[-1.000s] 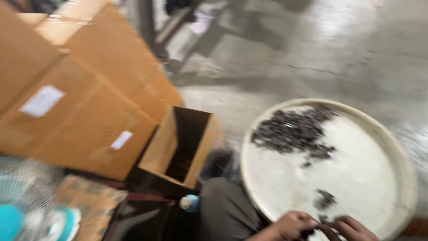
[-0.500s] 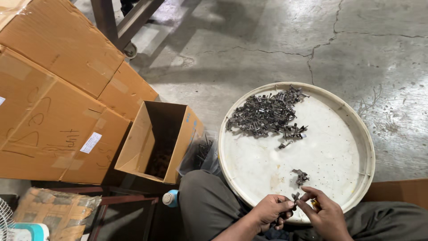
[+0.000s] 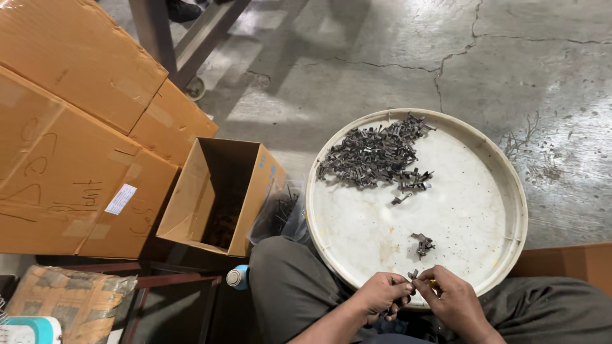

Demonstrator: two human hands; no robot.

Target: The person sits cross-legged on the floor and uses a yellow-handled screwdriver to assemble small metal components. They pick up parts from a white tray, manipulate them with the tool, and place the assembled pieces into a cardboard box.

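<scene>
Pinching a small dark metal clip (image 3: 412, 275) between left hand (image 3: 380, 295) and right hand (image 3: 454, 301) fingertips, clip half hidden; round white tray (image 3: 510, 191) just beyond.

The light around me is even and fairly bright, falling from overhead. It puts a soft sheen on the cracked grey concrete floor (image 3: 395, 44), with pale glare patches near the top of my view. Long diffuse shadows of a dark metal frame (image 3: 191, 32) stretch across that floor. The inside of the small open brown cardboard box (image 3: 220, 191) is deep in shadow, its contents hard to make out. The round shallow cream-white tray (image 3: 459, 210) is evenly lit without hot spots. The view is sharp, without motion blur; my hands (image 3: 417, 296) at the bottom edge are crisp, slightly shaded below.
</scene>
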